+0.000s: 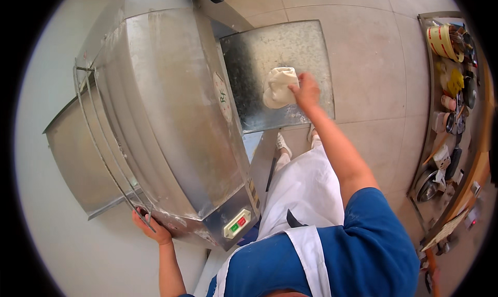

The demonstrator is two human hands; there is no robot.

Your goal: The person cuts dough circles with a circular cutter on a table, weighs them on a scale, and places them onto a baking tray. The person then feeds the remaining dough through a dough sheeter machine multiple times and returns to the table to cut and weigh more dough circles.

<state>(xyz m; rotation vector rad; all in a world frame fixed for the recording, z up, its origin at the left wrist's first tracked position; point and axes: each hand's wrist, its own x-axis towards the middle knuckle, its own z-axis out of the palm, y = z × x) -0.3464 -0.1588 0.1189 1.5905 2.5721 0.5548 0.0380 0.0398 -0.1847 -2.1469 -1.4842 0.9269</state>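
A pale folded piece of dough [279,89] sits over the metal tray [311,43] that juts out from the right side of a steel dough roller machine [166,100]. My right hand [307,94] pinches the dough's right edge between thumb and fingers. At the machine's near left corner, my left hand [153,229] is closed by the lower end of a wire guard [104,146]. A dark part shows at its fingertips, but what it grips is partly hidden.
A green and red switch [238,225] is on the machine's near panel. Another metal sheet [83,157] slopes down on the far left. At right, a shelf [423,183] holds pans, tools and a yellow-and-red tub [440,42]. Tiled floor [363,64] lies between.
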